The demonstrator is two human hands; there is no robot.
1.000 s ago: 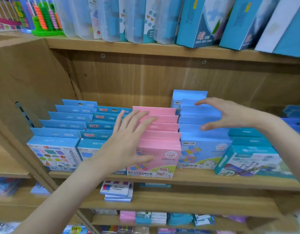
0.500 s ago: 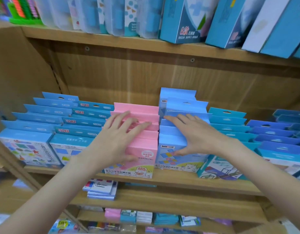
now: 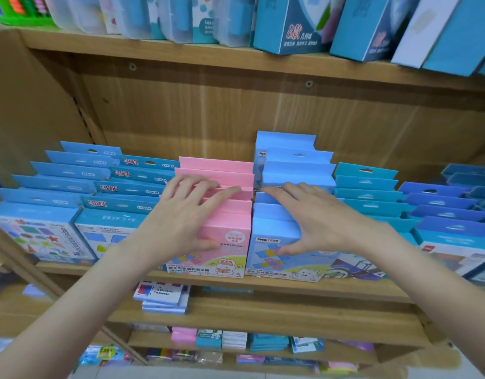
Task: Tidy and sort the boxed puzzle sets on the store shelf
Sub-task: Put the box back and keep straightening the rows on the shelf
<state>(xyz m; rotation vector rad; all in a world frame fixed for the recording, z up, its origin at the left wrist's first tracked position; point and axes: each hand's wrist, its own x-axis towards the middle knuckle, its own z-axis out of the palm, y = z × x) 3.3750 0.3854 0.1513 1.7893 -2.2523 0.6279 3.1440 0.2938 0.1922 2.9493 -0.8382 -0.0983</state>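
Observation:
A row of pink puzzle boxes stands front to back in the middle of the wooden shelf. Touching it on the right is a row of light blue puzzle boxes. My left hand lies over the pink row, fingers spread across the box tops and thumb pressed on the front box's face. My right hand clasps the light blue row the same way, with its thumb on the front face. The two index fingertips nearly meet at the seam between the rows.
Two rows of blue boxes stand to the left, while teal boxes and darker blue boxes stand to the right. Tall boxes line the shelf above. A small stack lies on the shelf below.
My right hand came down from the air onto the light blue row and closed its thumb on the front. My left hand stayed on the pink row.

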